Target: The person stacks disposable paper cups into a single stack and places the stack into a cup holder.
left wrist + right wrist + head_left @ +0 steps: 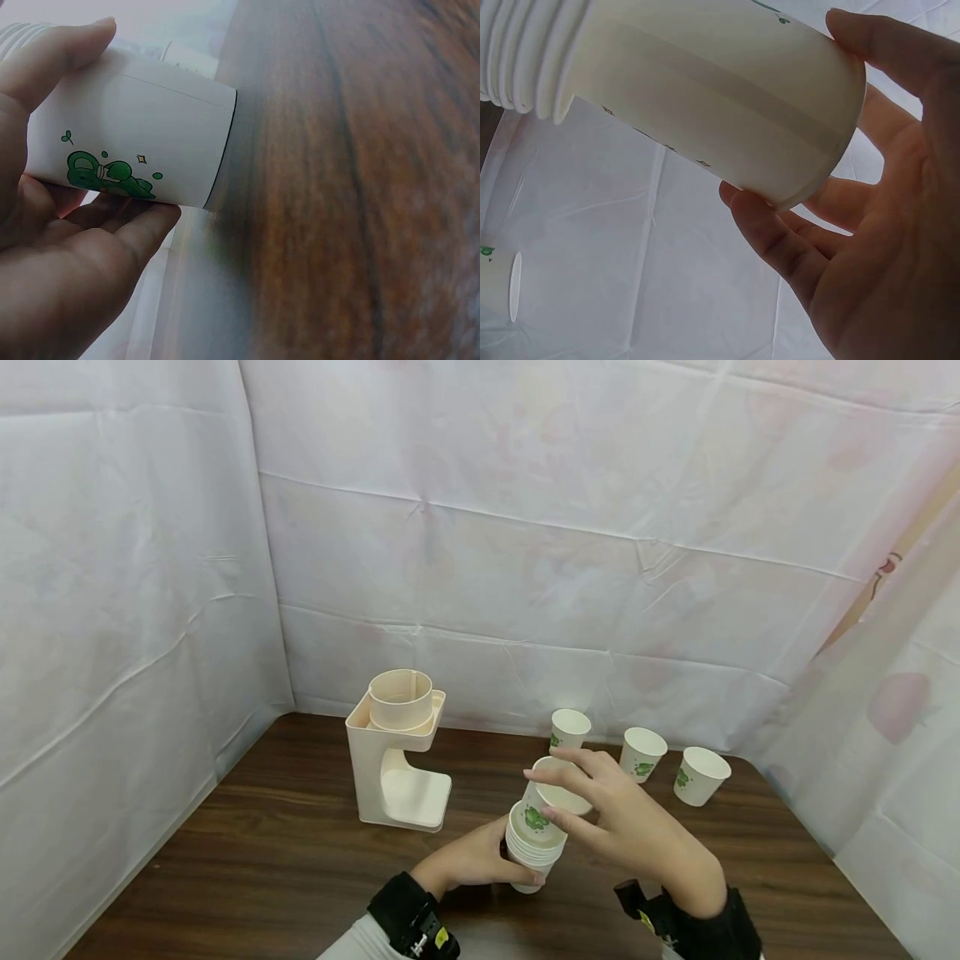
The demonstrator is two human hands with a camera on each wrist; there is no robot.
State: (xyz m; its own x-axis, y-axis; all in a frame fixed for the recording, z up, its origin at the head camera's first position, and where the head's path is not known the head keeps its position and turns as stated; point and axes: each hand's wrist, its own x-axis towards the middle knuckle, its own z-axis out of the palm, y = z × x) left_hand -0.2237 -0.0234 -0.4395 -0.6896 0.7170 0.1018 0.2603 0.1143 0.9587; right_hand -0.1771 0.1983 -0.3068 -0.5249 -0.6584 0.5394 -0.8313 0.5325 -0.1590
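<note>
One cup (534, 802), rim between right hand's (626, 814) fingers, base inside left hand's (477, 857) gripped stack (534, 858), apart from stand (371, 783).

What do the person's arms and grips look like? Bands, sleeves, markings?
Left grip and right grip are bare, ungloved. Left wristband and right wristband are black, both with black hardware and a yellow mark. Left sleeve is pale grey-white; right barely shows. No cables visible.

No words, brands or numbers can be read. The stack (142, 124) bears a green cartoon figure with a sprig, dots and a small star; the upper cup (537, 802) and rear cups (641, 758) show green prints. Yellow patches (442, 937) on the wrist bands (403, 906) are too small to read.
</note>
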